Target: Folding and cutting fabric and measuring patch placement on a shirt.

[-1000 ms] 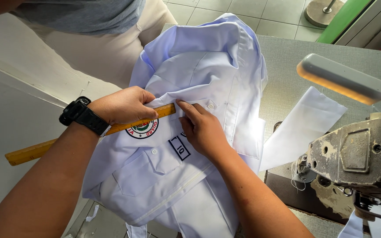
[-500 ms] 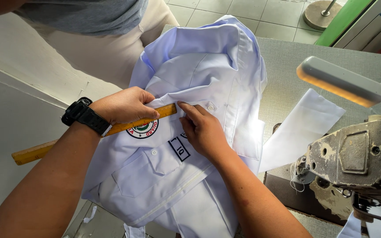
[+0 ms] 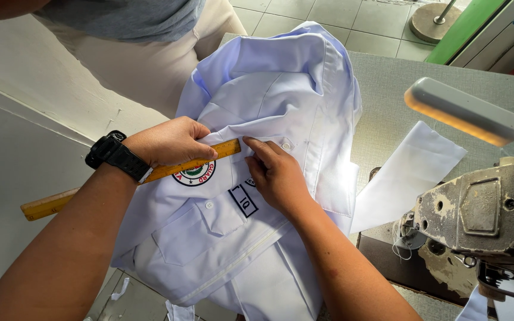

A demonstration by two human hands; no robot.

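A white uniform shirt (image 3: 269,119) lies heaped over the near-left corner of the grey counter (image 3: 400,101), its lower part spilling past the edge toward the floor. It looks light, soft and limp — cloth that folds and slides under a push, so it likely needs pinning flat rather than lifting. The stiffer places to hold it are probably the collar, the button placket and the pocket flap.

The left hand (image 3: 171,142) presses a yellow wooden ruler (image 3: 132,181) across the chest of the shirt, its grip closed down on the ruler, which is rigid and juts well past the counter's left edge. The right hand (image 3: 275,175) lies on the cloth at the ruler's end, fingertips curled and pinching or pressing a fold; I cannot tell which. Just below the ruler sit a round embroidered badge (image 3: 196,173) and a small dark-bordered rectangular patch (image 3: 243,200).

Toward the right edge of the counter stands a worn sewing machine (image 3: 477,217) with a lit lamp (image 3: 462,113) above it — both near the right forearm and likely to crowd any move that way. A loose white fabric piece (image 3: 414,175) lies between shirt and machine.
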